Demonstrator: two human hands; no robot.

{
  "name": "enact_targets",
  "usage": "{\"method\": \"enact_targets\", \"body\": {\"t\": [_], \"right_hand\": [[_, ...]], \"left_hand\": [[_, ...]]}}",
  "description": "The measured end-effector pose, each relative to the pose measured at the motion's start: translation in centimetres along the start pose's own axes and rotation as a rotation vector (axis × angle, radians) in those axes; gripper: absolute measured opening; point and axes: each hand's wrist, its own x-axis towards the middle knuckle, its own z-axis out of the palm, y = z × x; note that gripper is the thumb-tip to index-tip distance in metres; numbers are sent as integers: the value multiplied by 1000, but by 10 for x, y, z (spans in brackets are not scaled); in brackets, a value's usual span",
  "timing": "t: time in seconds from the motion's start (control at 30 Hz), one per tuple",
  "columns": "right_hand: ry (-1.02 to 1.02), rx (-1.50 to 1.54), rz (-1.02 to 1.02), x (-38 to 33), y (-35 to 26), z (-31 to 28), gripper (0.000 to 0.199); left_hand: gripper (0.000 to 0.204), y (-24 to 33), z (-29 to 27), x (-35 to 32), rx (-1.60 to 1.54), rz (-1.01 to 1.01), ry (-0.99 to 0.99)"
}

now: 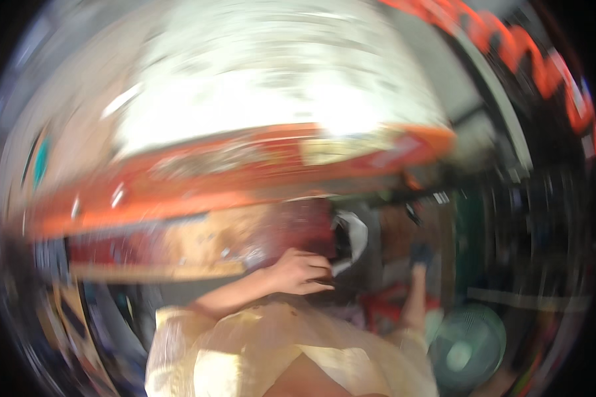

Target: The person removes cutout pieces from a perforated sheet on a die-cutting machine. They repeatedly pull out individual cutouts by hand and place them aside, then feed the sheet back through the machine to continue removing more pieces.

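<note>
My left hand [302,271] is in front of my body, at the right end of a low worn red-and-tan bench surface [212,241]. Its fingers curl together toward the right, and what they hold, if anything, is hidden. Beside that hand is a white curved band [357,241], too blurred to name. Down at my right side hangs my right arm; the right hand [420,255] is a dark bluish smear, so its fingers cannot be made out. Across the view in front of me runs a long orange-red beam [258,172] bordering a bright, whitish surface [278,73].
A green round fan-like object [467,347] stands at the lower right, near a red item [384,308]. Orange coiled hose [536,59] hangs at the upper right. Dark shelving or racks [536,225] fill the right side. Motion blur covers most of the view.
</note>
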Motion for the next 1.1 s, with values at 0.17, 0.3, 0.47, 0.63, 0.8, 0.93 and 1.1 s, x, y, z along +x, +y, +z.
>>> {"method": "enact_targets", "body": {"t": [0.17, 0.3, 0.47, 0.63, 0.8, 0.93, 1.1], "right_hand": [[-139, -88, -40, -160, 28, 51, 38], [-565, -210, -127, -299, 11, 109, 37], [-967, -172, -596, -458, -164, 184, 36], [-866, 175, -1056, -566, -422, 129, 29], [-423, 320, -1465, -638, -583, 44, 33], [-126, 87, -1450, -661, -665, 60, 43], [-296, -72, -1327, -669, -704, 92, 51]], "left_hand": [[13, 63, -39, -95, 77, -17, 194], [13, 114, -72, -212, 193, -71, 332], [13, 202, -111, -396, 500, -287, 507], [14, 283, -146, -519, 692, -538, 720], [16, 301, -203, -585, 742, -602, 873], [20, 294, -256, -625, 735, -629, 944], [27, 294, -326, -669, 837, -703, 860]]}}
